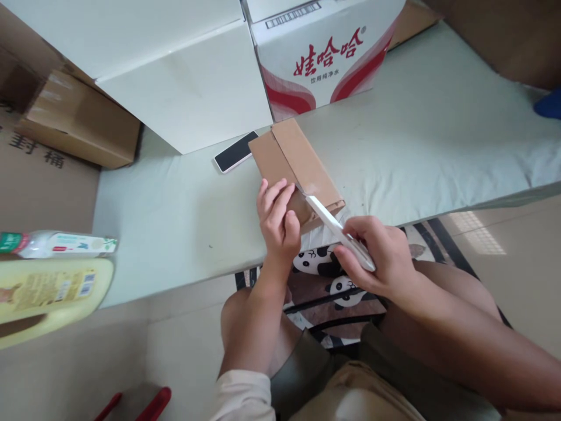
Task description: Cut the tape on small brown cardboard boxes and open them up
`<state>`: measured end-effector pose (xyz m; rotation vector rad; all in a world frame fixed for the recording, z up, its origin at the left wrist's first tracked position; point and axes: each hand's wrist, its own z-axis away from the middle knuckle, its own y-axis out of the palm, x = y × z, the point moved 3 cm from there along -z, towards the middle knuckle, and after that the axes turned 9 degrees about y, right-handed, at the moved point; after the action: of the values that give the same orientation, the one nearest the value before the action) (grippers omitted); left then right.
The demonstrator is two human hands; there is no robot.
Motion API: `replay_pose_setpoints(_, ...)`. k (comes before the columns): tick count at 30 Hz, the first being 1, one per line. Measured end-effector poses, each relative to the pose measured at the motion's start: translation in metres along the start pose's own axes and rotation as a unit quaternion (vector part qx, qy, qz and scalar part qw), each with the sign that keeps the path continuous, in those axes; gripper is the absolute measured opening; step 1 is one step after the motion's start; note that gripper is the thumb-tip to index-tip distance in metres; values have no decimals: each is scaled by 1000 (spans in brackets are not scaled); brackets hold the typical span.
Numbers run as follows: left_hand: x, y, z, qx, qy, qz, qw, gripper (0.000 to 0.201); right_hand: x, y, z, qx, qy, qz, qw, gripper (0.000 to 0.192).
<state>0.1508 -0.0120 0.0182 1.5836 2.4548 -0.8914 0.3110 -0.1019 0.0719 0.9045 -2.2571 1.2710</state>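
Head view | left hand (277, 217) steadies cardboard box (294, 168) | right hand (380, 257) holds knife (339, 232) (blade at flap)

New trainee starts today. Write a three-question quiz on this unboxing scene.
1. True or false: the left hand rests on the small brown box.
2. What does the right hand hold? A) white knife B) red scissors C) phone
3. Fill in: the phone lies screen-up just ____ of the small brown box.

Key: 1 true; 2 A, the white knife, tip at the box; 3 left.
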Motion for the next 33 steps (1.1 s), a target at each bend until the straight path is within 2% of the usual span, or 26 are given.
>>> replay_pose_setpoints(4, -1, 0, 0, -3, -5, 13, 1000, 44, -1, -1, -1, 29, -11, -24, 999, 23)
replay_pose_setpoints(8, 0, 0, 1, 2, -13, 12, 1000, 45, 5, -1, 2, 46, -21, -11, 999, 21)
replay_pose_setpoints(16, 1, 3, 1, -2, -8, -6, 1000, 46, 16, 2, 1, -7, 27, -22, 999, 22)
replay_pose_setpoints(24, 2, 5, 3, -20, -13, -7, 1000, 45, 11, 2, -2, 34, 126, -124, 984, 17)
replay_pose_setpoints(29, 4, 4, 4, -21, -16, -12, 1000, 45, 17, -4, 4, 35, 110, -129, 985, 18)
replay_pose_setpoints(33, 5, 5, 5, -19, -19, -24, 999, 46, 19, -11, 9, 46, 136, -139, 980, 17)
